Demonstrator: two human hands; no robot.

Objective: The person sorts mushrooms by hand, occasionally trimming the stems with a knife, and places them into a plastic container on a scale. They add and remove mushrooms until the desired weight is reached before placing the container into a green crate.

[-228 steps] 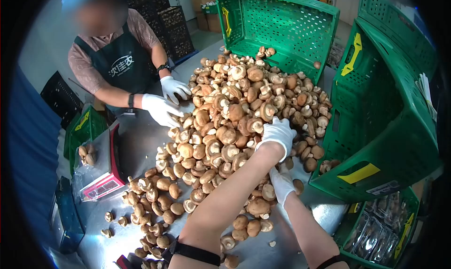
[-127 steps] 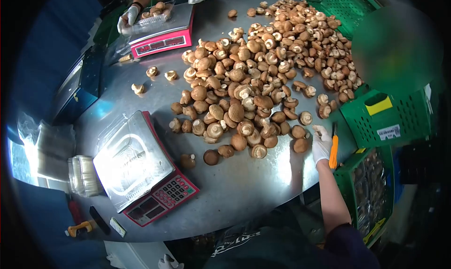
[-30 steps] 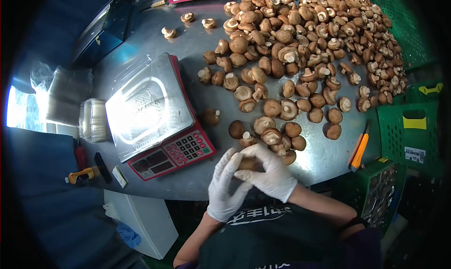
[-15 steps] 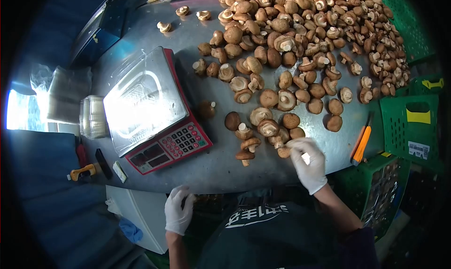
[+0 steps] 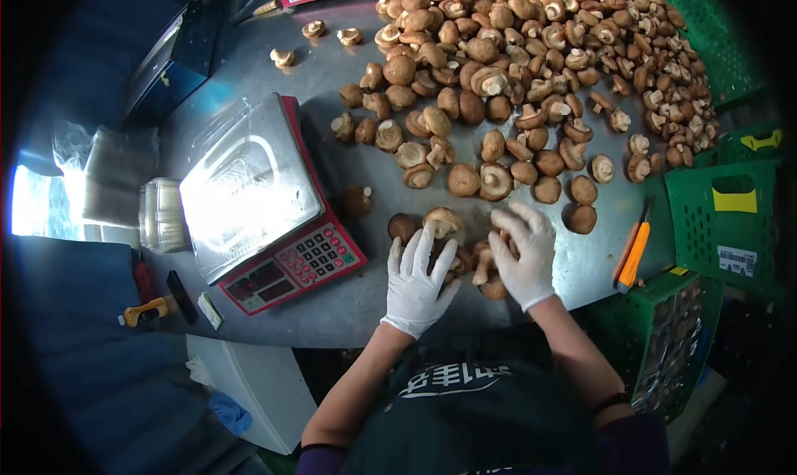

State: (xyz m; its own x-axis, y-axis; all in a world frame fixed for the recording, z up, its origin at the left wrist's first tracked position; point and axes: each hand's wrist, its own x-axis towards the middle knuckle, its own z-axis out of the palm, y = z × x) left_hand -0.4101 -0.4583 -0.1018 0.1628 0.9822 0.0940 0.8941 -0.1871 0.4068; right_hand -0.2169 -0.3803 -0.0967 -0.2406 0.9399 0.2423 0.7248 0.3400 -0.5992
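Near the front of the metal table lies a small cluster of shiitake mushrooms (image 5: 444,221), some cap up and some with stems showing. My left hand (image 5: 415,288), in a white glove, rests on the cluster's left side with its fingers spread and partly hides several mushrooms. My right hand (image 5: 530,259), gloved too, curves around the right side with its fingers apart. Between the hands a pale mushroom stem (image 5: 481,267) shows. Neither hand has visibly lifted a mushroom. A large heap of shiitake mushrooms (image 5: 531,51) covers the back and right of the table.
A red digital scale (image 5: 307,263) with a shiny plate stands at the left. An orange-handled knife (image 5: 633,257) lies right of my right hand, near a green crate (image 5: 689,217). Clear plastic containers (image 5: 162,215) and a yellow-handled tool (image 5: 145,311) are at the far left.
My left hand has come up from the table's front edge onto the cluster and spread its fingers. My right hand has shifted slightly up and left, opening around the mushrooms.
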